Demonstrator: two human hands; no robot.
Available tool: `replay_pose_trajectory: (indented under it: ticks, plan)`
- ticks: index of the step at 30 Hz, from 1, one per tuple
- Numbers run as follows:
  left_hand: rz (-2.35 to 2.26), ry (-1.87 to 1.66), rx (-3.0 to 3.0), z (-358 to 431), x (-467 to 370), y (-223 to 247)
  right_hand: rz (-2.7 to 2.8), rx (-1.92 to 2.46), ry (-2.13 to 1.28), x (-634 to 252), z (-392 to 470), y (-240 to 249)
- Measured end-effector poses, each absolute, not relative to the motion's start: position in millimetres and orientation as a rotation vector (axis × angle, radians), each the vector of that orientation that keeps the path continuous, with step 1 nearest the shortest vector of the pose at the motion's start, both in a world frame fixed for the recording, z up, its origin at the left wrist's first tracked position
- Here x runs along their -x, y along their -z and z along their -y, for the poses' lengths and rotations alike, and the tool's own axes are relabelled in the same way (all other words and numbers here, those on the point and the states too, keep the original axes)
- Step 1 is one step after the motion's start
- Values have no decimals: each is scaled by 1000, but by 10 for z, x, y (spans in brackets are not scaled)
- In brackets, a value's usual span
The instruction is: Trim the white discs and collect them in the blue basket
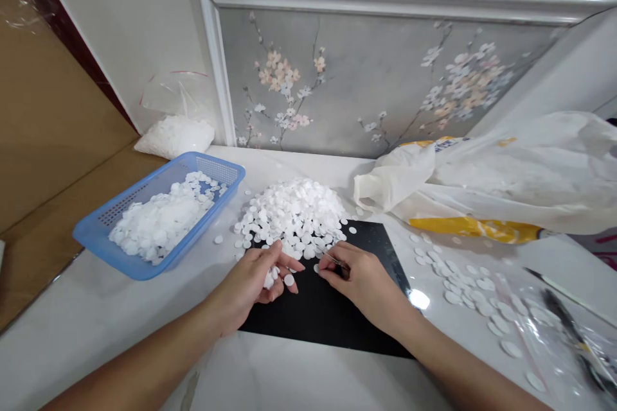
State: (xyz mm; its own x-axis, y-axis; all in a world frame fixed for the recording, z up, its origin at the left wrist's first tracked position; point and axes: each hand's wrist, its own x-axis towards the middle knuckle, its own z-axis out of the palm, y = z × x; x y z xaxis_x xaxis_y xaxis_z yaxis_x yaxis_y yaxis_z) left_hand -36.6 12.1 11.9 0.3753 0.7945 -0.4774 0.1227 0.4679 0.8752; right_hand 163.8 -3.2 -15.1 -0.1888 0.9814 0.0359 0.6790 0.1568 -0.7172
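Several small white discs rest in my left hand (270, 276), which is cupped with its fingers partly curled around them. Between the thumb and fingers of my right hand (354, 270) is pinched a thin metal tool, mostly hidden; it looks like tweezers, but I cannot be sure. A single white disc (317, 268) lies by the right fingertips. Just beyond both hands rises a heap of white discs (296, 212), spilling onto the far edge of a black mat (299, 314). Both hands are over this mat, a short gap apart.
At left stands a blue plastic basket (139, 273) with more white discs, and behind it a clear bag of white discs (176, 136). A white plastic bag (511, 173) lies at right. Nearer are scattered discs (463, 289), a black-handled tool (563, 314) and clear plastic.
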Motion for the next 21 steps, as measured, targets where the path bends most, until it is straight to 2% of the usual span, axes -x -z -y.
replay_pose_trajectory:
  ticks: [9,17,21]
  plan:
    - [-1151,-519,-1057,-114,364,-90,1884,1561,-883,-1655,-12,149]
    - [-1052,-564,-1055,-104,341,-116,1494,1259,-1357,-1369,46,-25]
    - [-1047,-732,-967,-195,408,-140,1601,1320,-1185,-1280,-14,-51]
